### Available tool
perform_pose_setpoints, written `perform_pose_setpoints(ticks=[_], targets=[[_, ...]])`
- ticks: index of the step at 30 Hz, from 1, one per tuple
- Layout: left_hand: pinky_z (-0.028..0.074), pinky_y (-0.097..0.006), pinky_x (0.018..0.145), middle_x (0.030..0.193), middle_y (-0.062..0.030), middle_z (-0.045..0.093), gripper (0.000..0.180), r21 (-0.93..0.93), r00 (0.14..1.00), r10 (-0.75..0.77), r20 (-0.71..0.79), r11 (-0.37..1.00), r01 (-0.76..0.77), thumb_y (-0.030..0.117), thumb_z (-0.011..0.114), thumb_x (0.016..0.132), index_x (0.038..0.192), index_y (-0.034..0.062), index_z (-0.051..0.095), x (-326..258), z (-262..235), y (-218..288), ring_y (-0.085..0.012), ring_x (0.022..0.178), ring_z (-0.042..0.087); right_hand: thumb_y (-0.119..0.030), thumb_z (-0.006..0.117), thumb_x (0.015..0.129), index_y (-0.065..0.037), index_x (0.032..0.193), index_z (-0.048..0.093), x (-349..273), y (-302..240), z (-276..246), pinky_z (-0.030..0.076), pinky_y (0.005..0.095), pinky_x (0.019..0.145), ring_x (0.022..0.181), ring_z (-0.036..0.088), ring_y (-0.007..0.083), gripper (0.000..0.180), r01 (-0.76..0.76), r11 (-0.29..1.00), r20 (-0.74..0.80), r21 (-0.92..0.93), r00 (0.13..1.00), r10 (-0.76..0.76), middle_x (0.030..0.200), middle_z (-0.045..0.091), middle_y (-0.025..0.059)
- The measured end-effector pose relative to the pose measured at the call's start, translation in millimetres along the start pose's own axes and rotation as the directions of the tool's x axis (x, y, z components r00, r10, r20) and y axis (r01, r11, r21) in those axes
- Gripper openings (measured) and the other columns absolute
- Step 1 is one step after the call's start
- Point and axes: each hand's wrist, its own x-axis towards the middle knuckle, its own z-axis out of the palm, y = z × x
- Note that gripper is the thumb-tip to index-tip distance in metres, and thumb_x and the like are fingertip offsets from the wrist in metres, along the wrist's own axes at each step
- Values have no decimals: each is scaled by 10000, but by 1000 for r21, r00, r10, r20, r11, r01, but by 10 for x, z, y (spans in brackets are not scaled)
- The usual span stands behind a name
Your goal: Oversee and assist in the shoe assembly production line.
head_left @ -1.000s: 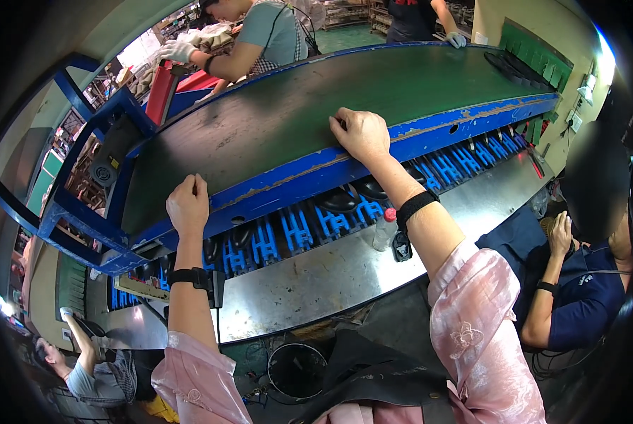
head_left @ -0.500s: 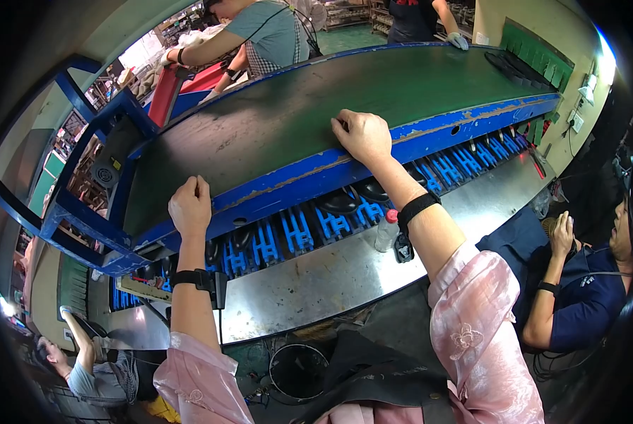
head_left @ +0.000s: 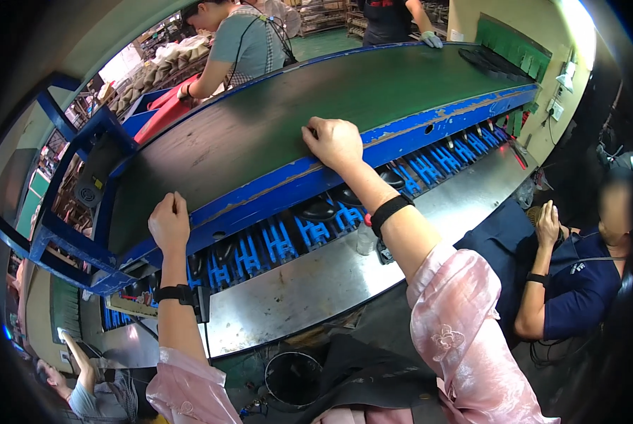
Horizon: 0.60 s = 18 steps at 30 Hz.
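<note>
The left hand [head_left: 169, 222] is resting on the blue edge [head_left: 260, 194] of a long moving belt [head_left: 274, 120]. Its fingers are curled over the edge and kept close together, and it is holding nothing. The right hand [head_left: 336, 141] is lying farther along the same edge, palm down, with its fingers bent and reaching onto the dark green belt top. It is not holding anything either. Both wrists are wearing black bands, and both arms are wearing shiny pink sleeves [head_left: 458, 325]. Just under the belt edge, a row of blue holders [head_left: 281, 240] is running along, and some dark shoe soles [head_left: 318, 209] are sitting in them. Below that, a shiny metal shelf [head_left: 295, 297] is stretching across. A person in a dark blue shirt [head_left: 578, 283] is sitting off to the right. Another person in a grey shirt [head_left: 239, 42] is standing on the far side of the belt.
</note>
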Motion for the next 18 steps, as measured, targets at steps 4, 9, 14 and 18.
perform_pose_setpoints(ticks=[4, 9, 14, 18], targets=[[462, -453, 580, 644, -174, 582, 304, -11, 999, -31, 38, 999, 32, 177, 621, 928, 687, 10, 540, -7, 10, -16, -366, 592, 584, -294, 651, 852, -78, 728, 674, -1, 6, 3, 551, 464, 655, 675, 680, 342, 250, 9, 1000, -8, 19, 1000, -9, 684, 675, 147], [458, -447, 574, 630, -174, 567, 310, -11, 1000, 8, -5, 1000, -8, 169, 618, 930, 683, 6, 526, 0, 12, -9, -365, 581, 572, -289, 646, 852, -75, 720, 668, 0, -17, -37, 551, 464, 661, 679, 680, 344, 252, -14, 999, 7, 29, 1000, 14, 685, 673, 152], [442, -441, 560, 628, -177, 554, 314, -23, 999, -14, 30, 1000, 15, 160, 616, 931, 679, 4, 511, 8, 5, -9, -365, 571, 559, -282, 644, 849, -73, 720, 661, 8, 2, 12, 550, 469, 648, 664, 674, 353, 246, 5, 999, -30, 36, 1000, -3, 673, 669, 155], [431, -446, 553, 632, -185, 543, 319, -24, 1000, -11, 29, 1000, 12, 152, 612, 933, 674, 3, 500, 3, -17, -34, -367, 564, 548, -278, 648, 842, -71, 712, 654, 9, -14, 31, 548, 472, 639, 654, 670, 357, 245, 10, 998, -30, 54, 1000, -9, 668, 665, 157]])
